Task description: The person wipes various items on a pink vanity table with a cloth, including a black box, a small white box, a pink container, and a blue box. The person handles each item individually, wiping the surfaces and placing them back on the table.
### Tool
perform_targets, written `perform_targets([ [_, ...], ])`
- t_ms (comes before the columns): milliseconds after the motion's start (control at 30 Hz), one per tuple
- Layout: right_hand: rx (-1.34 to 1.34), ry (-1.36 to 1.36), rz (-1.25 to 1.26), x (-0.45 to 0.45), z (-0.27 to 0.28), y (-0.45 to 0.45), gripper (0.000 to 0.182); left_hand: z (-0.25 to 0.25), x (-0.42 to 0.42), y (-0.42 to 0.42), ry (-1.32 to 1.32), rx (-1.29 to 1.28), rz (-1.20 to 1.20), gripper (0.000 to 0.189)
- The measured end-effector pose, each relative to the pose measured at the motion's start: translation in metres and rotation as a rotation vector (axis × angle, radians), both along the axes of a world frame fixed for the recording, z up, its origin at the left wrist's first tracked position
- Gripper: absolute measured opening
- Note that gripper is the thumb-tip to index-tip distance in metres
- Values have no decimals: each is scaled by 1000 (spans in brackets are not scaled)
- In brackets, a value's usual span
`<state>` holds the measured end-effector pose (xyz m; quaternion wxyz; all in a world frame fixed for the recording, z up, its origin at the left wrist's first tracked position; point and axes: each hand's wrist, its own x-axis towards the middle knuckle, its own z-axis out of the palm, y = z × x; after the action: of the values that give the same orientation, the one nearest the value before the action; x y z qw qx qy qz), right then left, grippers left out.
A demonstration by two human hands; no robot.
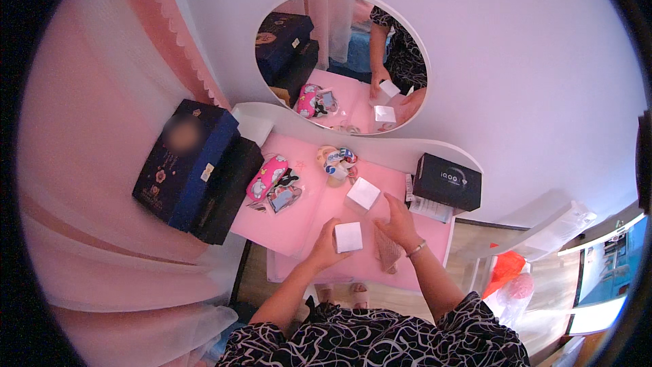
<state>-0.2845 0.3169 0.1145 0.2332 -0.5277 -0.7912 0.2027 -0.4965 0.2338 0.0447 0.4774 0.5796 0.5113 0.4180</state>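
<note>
My left hand (326,245) grips a small white box (349,237) by its left side, fingers around it, above the front of the pink dressing table (300,237). A second white box (363,193) stands on the tabletop just beyond it. My right hand (400,221) is beside this second box, its fingers apart and nothing visible between them. Under the right hand lies a brown textured cloth (387,252), partly covered by the hand. Both white boxes also appear in the round mirror (341,61).
Dark boxes (186,163) are stacked at the left by a pink curtain (102,173). A pink patterned case (267,177) and a plastic packet (283,198) lie near them. Rolls of tape (338,163) sit at the back. A black phone box (447,182) occupies the right corner.
</note>
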Motion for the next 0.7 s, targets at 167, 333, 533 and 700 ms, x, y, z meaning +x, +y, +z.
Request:
perform_targets([
  [167,-153,-27,-47,-33,-1,29,75,27,-23,4,240,-111,-119,101],
  [333,-233,100,-104,-43,-13,42,73,52,-44,9,281,-79,-239,98],
  [533,-642,563,-73,-63,12,47,68,42,-77,31,79,-59,-54,71],
  [700,-748,635,-24,-87,33,55,72,58,-80,55,63,72,185,59],
])
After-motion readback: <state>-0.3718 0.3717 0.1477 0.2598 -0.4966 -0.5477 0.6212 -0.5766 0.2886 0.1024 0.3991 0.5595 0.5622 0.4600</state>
